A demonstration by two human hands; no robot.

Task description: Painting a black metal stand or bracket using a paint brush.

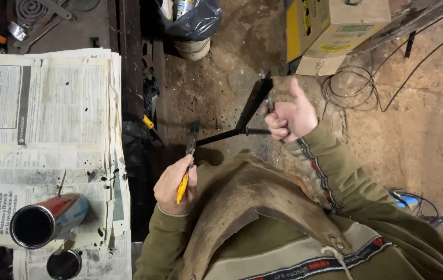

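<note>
- Leather apron (252,202): brown, worn over an olive sweater with a striped band; nearest the camera, below both hands.
- Left hand (176,184): fingers curled tight around a yellow-handled paintbrush (186,166); the handle runs down through the fist, the dark bristle end rises above the fingertips.
- Black metal bracket (250,111): a flat blade joined to thin rods, painted black; one rod reaches toward the brush tip and appears to touch or nearly touch it.
- Right hand (291,116): fingers closed on the bracket's right end, thumb raised; the blade slants up and left from the knuckles.
- Newspapers (50,129): spread on a bench well left of the left-hand fingers, speckled with black drops.
- Open paint can (47,220): lying tilted on the paper, dark inside, left of the left wrist; a round lid (64,263) sits just below it.
- Cardboard boxes (330,31): above the right-hand fingers, on the dirt floor, with coiled wire (351,88) beside them.
</note>
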